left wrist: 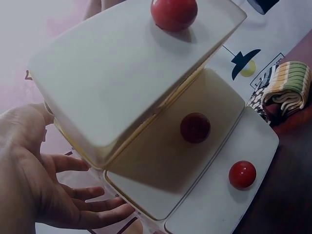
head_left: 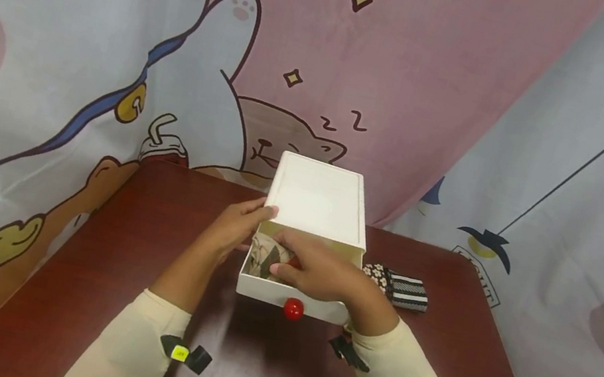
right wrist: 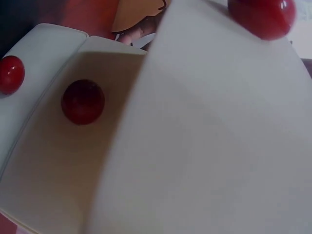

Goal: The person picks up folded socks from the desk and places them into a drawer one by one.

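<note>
A white drawer unit (head_left: pixel 320 198) with red knobs stands on the table, its top drawer (head_left: pixel 266 289) pulled out. My right hand (head_left: pixel 321 269) reaches into that drawer, thumb and forefinger round a folded cloth (head_left: pixel 262 254) patterned beige and dark green; its other fingers are hidden. A bit of dark red shows by the palm. Against the unit's left side rests my left hand (head_left: pixel 235 224), thumb at the top edge. In the left wrist view its fingers (left wrist: pixel 97 204) lie loosely extended along the side. The right wrist view shows the drawer front (right wrist: pixel 204 117) close up.
Two lower drawers with red knobs (left wrist: pixel 242 175) are closed. Right of the unit lie rolled cloths, one with black and white stripes (head_left: pixel 409 293), one with green and orange stripes (left wrist: pixel 292 83). A printed curtain (head_left: pixel 420 68) hangs behind the brown table (head_left: pixel 150 222).
</note>
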Demonstrator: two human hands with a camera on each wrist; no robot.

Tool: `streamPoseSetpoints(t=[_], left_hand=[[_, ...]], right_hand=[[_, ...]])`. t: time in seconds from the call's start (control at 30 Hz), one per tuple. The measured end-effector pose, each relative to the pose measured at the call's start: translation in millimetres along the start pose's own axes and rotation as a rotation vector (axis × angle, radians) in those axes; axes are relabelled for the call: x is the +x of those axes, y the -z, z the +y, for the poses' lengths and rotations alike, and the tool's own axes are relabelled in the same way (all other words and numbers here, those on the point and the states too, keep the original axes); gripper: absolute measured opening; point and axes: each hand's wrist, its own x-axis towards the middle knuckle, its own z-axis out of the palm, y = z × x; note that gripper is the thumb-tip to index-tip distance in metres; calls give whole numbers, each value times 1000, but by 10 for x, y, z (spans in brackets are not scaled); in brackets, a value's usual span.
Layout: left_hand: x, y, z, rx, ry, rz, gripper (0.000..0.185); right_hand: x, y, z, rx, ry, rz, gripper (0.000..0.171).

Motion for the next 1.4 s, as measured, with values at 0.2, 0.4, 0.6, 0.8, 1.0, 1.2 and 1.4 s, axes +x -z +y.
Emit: streamPoseSetpoints(t=[0.2,0.4,0.6,0.8,1.0,1.2,1.4], left_hand=[[3,-10,1,-12,5,9,77],[16,-5,6,4,3,14,78],[32,9,-7,13,3,6,77],[42,4,-8,12,3,3,78],[38,-5,0,14,15,16,77],[30,-11,7,18,23,20,77],[12,-16,22,10,19,20,77]], right_hand=[[22,-9,-42,-40,-57,-62,12],[35,-16,-57,-92,-87,-99,24],[25,-2,-50,-96,-92,-81,38],[-61,58,-86,-97,-29,6,40],[-75,68,-117,-119,5,31,40],[-48,26,-137,-196,-69,-1,42],[-83,56,-119,-133,-33,-13,30]])
